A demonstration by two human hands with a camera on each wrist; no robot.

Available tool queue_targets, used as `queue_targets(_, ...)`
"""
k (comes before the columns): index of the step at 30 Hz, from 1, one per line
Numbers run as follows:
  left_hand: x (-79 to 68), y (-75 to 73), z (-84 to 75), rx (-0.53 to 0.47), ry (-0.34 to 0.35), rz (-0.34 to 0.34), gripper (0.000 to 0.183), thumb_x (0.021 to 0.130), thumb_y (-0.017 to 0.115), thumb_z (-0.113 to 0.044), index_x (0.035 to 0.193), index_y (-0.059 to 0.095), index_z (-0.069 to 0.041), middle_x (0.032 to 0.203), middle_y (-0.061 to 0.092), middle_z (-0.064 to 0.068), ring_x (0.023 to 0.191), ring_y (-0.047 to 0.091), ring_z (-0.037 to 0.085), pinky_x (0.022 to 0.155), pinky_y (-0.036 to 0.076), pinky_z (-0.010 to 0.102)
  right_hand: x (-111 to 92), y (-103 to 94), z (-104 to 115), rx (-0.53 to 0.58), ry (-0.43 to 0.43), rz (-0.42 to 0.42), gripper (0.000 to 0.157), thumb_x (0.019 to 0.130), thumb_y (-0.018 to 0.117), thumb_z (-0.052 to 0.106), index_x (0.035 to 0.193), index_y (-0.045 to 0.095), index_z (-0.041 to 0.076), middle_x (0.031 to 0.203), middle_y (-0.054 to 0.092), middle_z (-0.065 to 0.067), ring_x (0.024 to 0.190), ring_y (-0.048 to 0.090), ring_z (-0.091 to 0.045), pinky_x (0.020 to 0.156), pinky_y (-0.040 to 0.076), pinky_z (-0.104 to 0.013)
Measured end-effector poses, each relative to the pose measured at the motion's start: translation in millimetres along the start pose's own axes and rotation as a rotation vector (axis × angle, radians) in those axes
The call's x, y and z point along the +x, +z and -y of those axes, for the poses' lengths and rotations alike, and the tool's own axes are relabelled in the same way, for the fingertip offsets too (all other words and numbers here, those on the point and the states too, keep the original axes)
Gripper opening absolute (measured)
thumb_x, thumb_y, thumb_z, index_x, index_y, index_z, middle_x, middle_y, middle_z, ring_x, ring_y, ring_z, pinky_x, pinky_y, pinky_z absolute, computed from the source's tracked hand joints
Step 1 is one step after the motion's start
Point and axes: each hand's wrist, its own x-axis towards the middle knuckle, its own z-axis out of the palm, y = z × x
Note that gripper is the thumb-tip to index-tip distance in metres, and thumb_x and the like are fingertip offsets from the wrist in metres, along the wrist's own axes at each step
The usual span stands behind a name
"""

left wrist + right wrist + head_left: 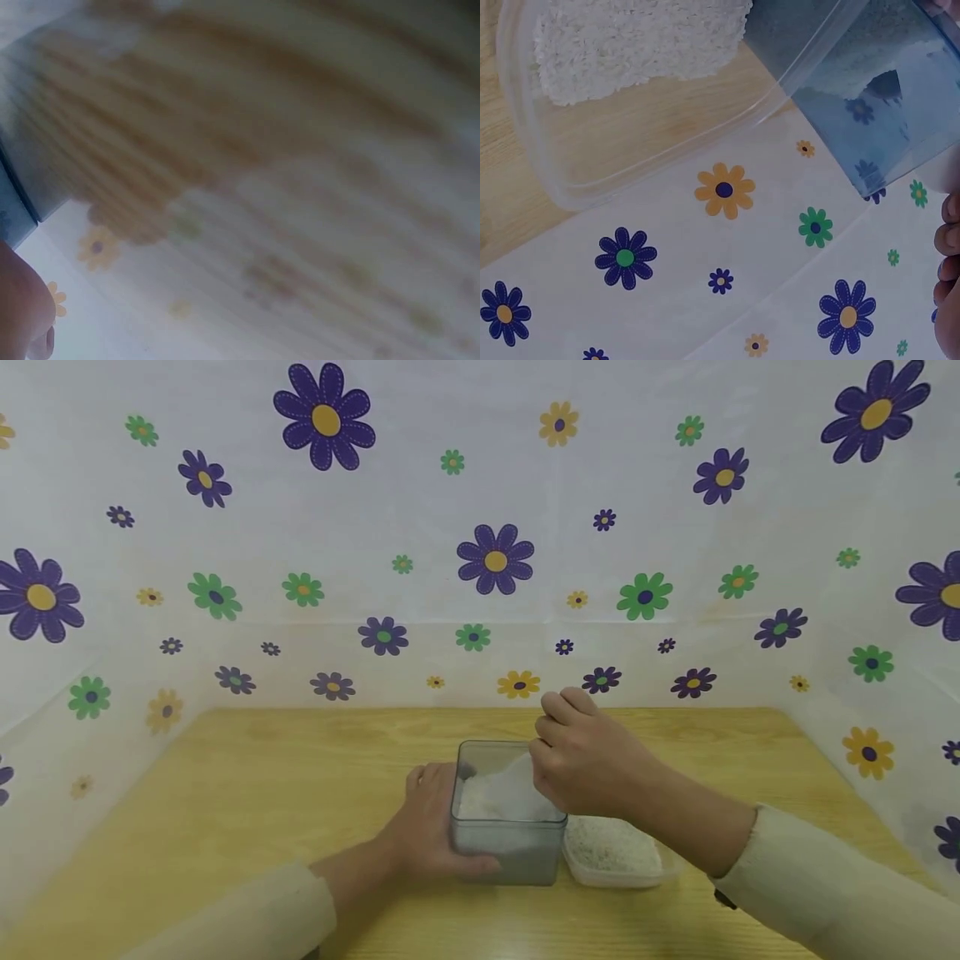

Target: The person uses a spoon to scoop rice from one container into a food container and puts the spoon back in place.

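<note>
A square bluish-grey see-through container (506, 856) stands upright on the table with white rice (471, 797) inside. My left hand (429, 827) grips its left side, thumb along the front and fingers toward the back. Over the container's right rim, my right hand (581, 756) has its fingers curled and holds a whitish translucent scoop (517, 789), whose broad end is down in the container at the rice. The handle is hidden in the fist. In the right wrist view, curled fingers (949, 240) show at the right edge, beside the container (855, 127).
Right of the container, partly beneath my right forearm, sits a clear plastic tub (630, 882) with more rice (611, 845) in it. The wooden table (262, 777) is enclosed at the back and sides by a white flower-printed cloth (420, 510). The left wrist view is mostly blurred.
</note>
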Motion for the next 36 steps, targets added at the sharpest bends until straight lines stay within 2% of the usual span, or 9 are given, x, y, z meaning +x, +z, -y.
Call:
queue_targets(5,-0.6,1.1,-1.9,-0.016,-0.032,0.031,0.105,0.063,0.072,-0.078,0.137,0.037,-0.012,0.125,0.051,0.001,0.117,0.042,0.018,0.103,0.022,0.049,2,4.6,6,0.057,0.027,0.092,0.026,0.086,0.062,0.018,0.060,0.061,0.013,0.060,0.054,0.001,0.075,0.040,-0.021,0.074,0.034,-0.034)
queue_targets(11,-0.5,-2.2,-2.1,-0.018,-0.021,0.020,0.107,0.062,0.072,-0.080,0.136,0.038,-0.011,0.124,0.051,0.002,0.116,0.042,0.018,0.102,0.023,0.049,5,10.2,11,0.121,0.087,0.139,0.029,0.085,0.063,0.020,0.058,0.053,0.015,0.057,0.047,0.004,0.073,0.037,-0.019,0.074,0.034,-0.034)
queue_targets(15,-1.1,-2.7,-1.3,-0.012,-0.018,0.022,0.107,0.063,0.071,-0.081,0.137,0.038,-0.011,0.125,0.051,0.002,0.116,0.042,0.019,0.102,0.023,0.049,7,10.6,15,0.179,0.143,0.198,0.030,0.086,0.062,0.021,0.058,0.054,0.015,0.057,0.046,0.005,0.074,0.037,-0.018,0.076,0.035,-0.034)
queue_targets(20,-2.2,-2.2,-0.3,-0.014,-0.016,0.029,0.106,0.064,0.070,-0.080,0.138,0.037,-0.011,0.126,0.051,0.001,0.117,0.042,0.018,0.103,0.023,0.050,10,10.0,21,0.296,0.240,0.327,0.031,0.089,0.058,0.021,0.058,0.052,0.017,0.056,0.041,0.007,0.073,0.036,-0.016,0.076,0.031,-0.033)
queue_targets(25,-3.2,-2.1,-0.2,-0.030,-0.009,0.004,0.107,0.063,0.073,-0.079,0.137,0.039,-0.010,0.124,0.052,0.002,0.115,0.043,0.019,0.102,0.023,0.049,10,10.9,24,0.449,0.339,0.403,0.036,0.090,0.054,0.017,0.055,0.046,0.018,0.054,0.037,0.007,0.068,0.034,-0.017,0.071,0.026,-0.032)
queue_targets(30,-3.8,0.8,-0.1,-0.014,-0.009,0.012,0.107,0.063,0.071,-0.082,0.136,0.038,-0.011,0.125,0.051,0.002,0.116,0.043,0.019,0.103,0.023,0.049,7,13.3,23,0.548,0.429,0.424,0.040,0.090,0.053,0.015,0.051,0.044,0.019,0.051,0.032,0.008,0.064,0.033,-0.016,0.069,0.025,-0.033)
queue_targets(36,-1.6,2.8,-0.9,-0.017,0.015,-0.019,0.106,0.062,0.071,-0.082,0.134,0.040,-0.011,0.124,0.052,0.003,0.115,0.043,0.019,0.102,0.023,0.049,4,13.3,21,0.578,0.476,0.365,0.041,0.089,0.052,0.014,0.049,0.042,0.019,0.048,0.032,0.009,0.063,0.034,-0.016,0.067,0.025,-0.032)
